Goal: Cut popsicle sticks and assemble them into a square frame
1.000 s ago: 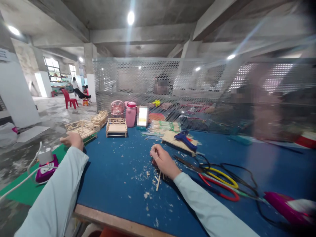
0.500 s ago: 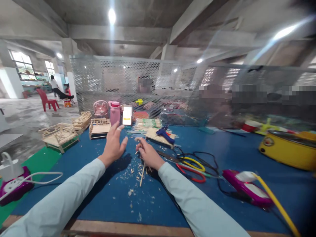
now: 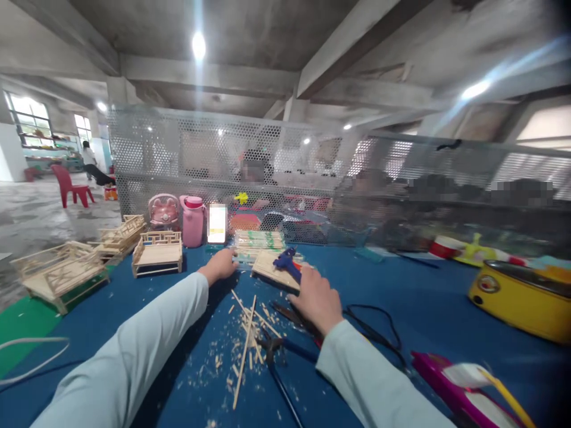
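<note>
My right hand (image 3: 319,297) reaches over the handle end of a blue glue gun (image 3: 285,260), which rests on a flat wooden panel (image 3: 266,268). Its fingers bend down at the handle, but blur and the back of the hand hide whether they grip it. Beyond the scraps, my left hand (image 3: 218,266) lies low beside a packet of thin wooden sticks (image 3: 259,239); its fingertips are smeared. Between the arms, long thin sticks (image 3: 245,351) cross over chips and offcuts. Dark-handled pliers (image 3: 270,348) lie beside them. Scissors (image 3: 289,315) are partly covered by my right hand.
Small stick-built beds, one a model bed (image 3: 157,252), stand at the left. A pink bottle (image 3: 193,223) and a lit phone (image 3: 217,224) stand before a perforated metal screen (image 3: 232,142). Rightward are a yellow pot (image 3: 513,300), a purple power strip (image 3: 446,380) and black cable (image 3: 379,321).
My right hand has moved right and forward from above the scraps to the glue gun. My left hand has lowered toward the stick packet. Pliers and crossed sticks have come into view.
</note>
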The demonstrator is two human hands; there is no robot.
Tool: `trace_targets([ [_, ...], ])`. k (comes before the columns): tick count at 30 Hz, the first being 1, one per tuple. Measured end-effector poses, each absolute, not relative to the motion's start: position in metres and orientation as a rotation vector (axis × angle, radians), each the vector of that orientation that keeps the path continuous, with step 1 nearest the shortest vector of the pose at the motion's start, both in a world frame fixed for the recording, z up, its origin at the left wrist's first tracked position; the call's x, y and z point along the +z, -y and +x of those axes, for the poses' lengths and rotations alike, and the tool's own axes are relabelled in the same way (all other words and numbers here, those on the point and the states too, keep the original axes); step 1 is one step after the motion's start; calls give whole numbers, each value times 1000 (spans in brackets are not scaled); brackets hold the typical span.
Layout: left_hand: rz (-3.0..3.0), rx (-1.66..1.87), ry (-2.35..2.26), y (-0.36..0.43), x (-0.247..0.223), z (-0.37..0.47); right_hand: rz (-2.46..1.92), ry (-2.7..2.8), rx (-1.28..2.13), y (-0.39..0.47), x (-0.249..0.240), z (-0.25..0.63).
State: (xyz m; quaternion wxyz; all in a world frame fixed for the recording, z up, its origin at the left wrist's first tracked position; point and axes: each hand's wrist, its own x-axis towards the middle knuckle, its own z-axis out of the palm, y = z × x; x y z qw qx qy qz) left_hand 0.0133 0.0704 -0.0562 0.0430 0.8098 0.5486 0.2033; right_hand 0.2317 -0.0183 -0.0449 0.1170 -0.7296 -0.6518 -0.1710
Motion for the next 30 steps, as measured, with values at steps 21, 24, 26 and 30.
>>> trace_targets([
  [21, 2748, 455, -1117, -53, -60, 50, -2433, 2102, -214, 38, -30, 326],
  [24, 2750, 519, -1328, -71, -65, 33, -2358, 2077, -201, 31, -35, 327],
  [26, 2731, 538, -1403, -83, -72, 31, -2257, 2045, -326, 27, -41, 326],
  [30, 2660, 585, -1535, -105, -77, 44, -2006, 2069, -491, 24, -56, 321],
])
